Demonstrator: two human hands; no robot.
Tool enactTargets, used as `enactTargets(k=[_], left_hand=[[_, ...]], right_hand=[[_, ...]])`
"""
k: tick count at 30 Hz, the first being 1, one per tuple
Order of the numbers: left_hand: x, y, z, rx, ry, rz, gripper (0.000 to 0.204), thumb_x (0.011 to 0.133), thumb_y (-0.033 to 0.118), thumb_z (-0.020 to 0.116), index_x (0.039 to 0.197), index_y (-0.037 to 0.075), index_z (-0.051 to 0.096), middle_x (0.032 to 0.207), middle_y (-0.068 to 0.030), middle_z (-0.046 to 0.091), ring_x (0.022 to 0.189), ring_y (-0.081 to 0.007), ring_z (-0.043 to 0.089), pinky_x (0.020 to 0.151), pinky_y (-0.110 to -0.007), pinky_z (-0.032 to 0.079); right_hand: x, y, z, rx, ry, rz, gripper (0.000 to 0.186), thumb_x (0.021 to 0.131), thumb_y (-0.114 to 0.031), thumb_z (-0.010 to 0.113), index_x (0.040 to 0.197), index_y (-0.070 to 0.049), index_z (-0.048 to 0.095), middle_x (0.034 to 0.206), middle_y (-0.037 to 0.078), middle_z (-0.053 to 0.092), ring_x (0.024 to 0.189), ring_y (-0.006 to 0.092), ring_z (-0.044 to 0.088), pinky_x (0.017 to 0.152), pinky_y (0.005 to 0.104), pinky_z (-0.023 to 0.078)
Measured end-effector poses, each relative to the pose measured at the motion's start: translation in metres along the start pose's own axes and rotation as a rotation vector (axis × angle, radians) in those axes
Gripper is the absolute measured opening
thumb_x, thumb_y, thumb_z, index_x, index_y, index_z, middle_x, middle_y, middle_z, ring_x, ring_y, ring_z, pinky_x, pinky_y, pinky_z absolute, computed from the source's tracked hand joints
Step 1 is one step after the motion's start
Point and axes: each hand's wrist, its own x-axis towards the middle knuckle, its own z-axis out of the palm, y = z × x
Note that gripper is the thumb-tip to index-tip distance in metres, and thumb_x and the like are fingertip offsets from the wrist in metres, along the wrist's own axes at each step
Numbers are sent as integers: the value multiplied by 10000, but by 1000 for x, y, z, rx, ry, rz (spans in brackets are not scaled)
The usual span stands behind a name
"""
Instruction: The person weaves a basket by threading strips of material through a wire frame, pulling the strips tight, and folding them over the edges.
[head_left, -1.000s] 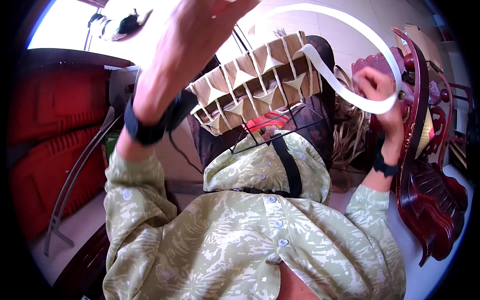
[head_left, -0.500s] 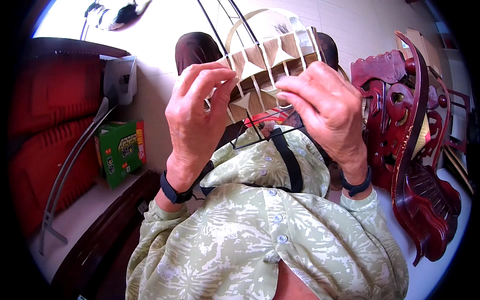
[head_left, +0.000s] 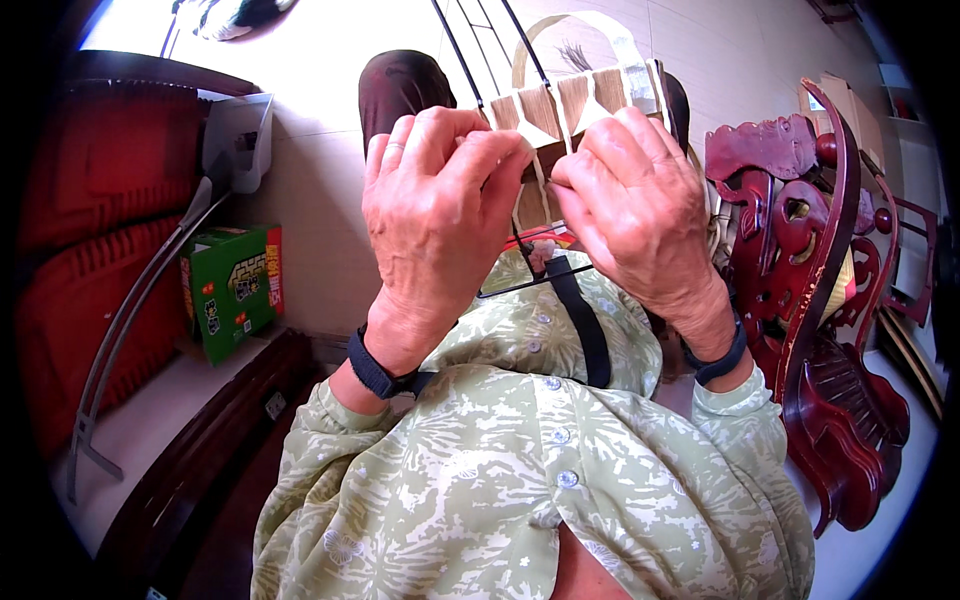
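Note:
In front of my lap is a brown, finely ribbed panel point(head_left: 535, 207) crossed by white strips, with small white triangular pieces point(head_left: 538, 134) on it. It lies against a black wire frame point(head_left: 540, 276) with long thin rods. My left hand point(head_left: 440, 195) is at the panel's left side, thumb and fingers pinched together near a white strip. My right hand point(head_left: 640, 200) is over its right half, fingers bent and closed in a pinch. What sits between the fingertips of either hand is hidden. A pale band loop point(head_left: 600, 28) curves up behind the panel.
On the left are red cushioned seating point(head_left: 100, 260), a grey plastic bin point(head_left: 243, 140), a curved metal rod point(head_left: 120, 355) and a green box point(head_left: 232, 285). Carved dark red wooden furniture point(head_left: 815, 300) stands on the right. Cardboard point(head_left: 840, 115) lies behind it.
My left hand has moved right, closer to my right hand, and now covers more of the panel's left side. The panel and wire frame have shifted slightly right in the picture.

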Motion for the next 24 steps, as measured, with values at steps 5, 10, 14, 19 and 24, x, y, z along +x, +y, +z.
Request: enactTargets(k=[5,10,14,19,24], left_hand=[[3,3,-1,12,-28,85,175,738,42,787,894,83,721,903,-20,637,804,-214,618,724,-340,470],[8,-8,9,-55,-2,251,176,684,57,714,840,50,633,943,-38,583,816,-207,592,718,-350,479],[19,-10,2,-94,-135,313,248,696,0,750,925,39,664,994,-56,625,830,-254,619,730,-350,511],[30,-9,1,-96,-234,370,224,706,39,721,918,40,651,997,-59,597,861,-245,617,755,-353,503],[24,-12,-4,-140,-237,266,230,745,14,751,961,53,682,999,-61,642,877,-253,630,766,-359,503]], right_hand=[[-2,6,1,15,34,-22,211,700,-13,734,866,-46,608,857,92,514,808,291,552,713,397,478],[-4,7,-1,55,41,-3,203,690,-28,714,864,-24,609,894,111,531,854,303,559,744,402,487],[-1,10,-2,81,52,-8,228,673,5,717,859,-32,591,845,103,503,792,300,541,697,397,475],[-3,12,-5,114,32,6,228,666,11,715,844,-24,576,841,109,497,786,304,535,697,399,471],[-2,9,-7,118,45,5,223,672,20,723,843,-23,588,833,106,517,786,304,546,710,391,479]])
